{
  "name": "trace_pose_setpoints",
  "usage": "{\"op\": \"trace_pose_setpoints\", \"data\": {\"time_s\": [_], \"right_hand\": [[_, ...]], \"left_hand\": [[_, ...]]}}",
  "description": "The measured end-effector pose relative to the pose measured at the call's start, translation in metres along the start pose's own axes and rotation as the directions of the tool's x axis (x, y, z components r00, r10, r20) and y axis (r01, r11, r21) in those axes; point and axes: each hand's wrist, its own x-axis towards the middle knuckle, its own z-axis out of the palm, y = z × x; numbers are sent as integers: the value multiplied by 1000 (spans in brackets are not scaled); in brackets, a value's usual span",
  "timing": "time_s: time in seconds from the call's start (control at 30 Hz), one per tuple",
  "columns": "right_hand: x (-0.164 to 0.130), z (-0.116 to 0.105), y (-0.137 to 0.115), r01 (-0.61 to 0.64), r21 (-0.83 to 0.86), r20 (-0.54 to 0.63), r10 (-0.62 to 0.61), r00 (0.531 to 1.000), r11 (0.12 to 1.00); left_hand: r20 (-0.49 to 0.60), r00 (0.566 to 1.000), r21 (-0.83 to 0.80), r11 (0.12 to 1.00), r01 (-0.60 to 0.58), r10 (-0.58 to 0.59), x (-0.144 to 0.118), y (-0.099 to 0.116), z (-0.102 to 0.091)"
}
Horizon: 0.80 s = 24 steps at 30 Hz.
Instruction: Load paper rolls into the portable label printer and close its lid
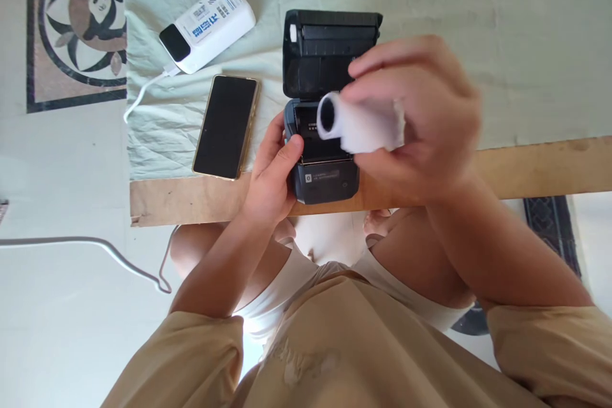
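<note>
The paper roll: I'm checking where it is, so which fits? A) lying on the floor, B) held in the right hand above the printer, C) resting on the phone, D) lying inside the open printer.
B: the right hand grips the paper roll in the air over the open printer, which the left hand steadies.

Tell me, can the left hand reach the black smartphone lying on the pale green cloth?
Probably yes. The left hand rests on the side of the dark grey printer, and the black smartphone lies flat just beside it with nothing between them. The hand would first have to release the printer.
</note>
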Motion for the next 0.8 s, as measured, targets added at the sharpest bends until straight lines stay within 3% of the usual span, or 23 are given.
{"op": "trace_pose_setpoints", "data": {"time_s": [0.07,0.23,0.4,0.57,0.67,0.8], "right_hand": [[-2,12,-5,31,-41,47,-29,998,999],[-3,15,2,-80,-192,187,116,975,978],[1,16,5,-115,-109,365,147,919,987],[4,12,4,-97,-116,390,136,911,988],[3,3,4,-36,-59,361,55,931,998],[-5,0,10,176,109,309,-201,930,978]], "left_hand": [[-13,1000,1,1000,3,-3,-2,2,0],[-10,1000,6,1000,6,-6,-3,2,-3],[-9,1000,8,1000,10,-10,-4,2,-1],[-33,999,25,999,23,-22,-6,5,3],[-14,1000,-4,1000,19,-19,-3,1,0],[131,991,-1,999,-38,37,5,-8,-13]]}}
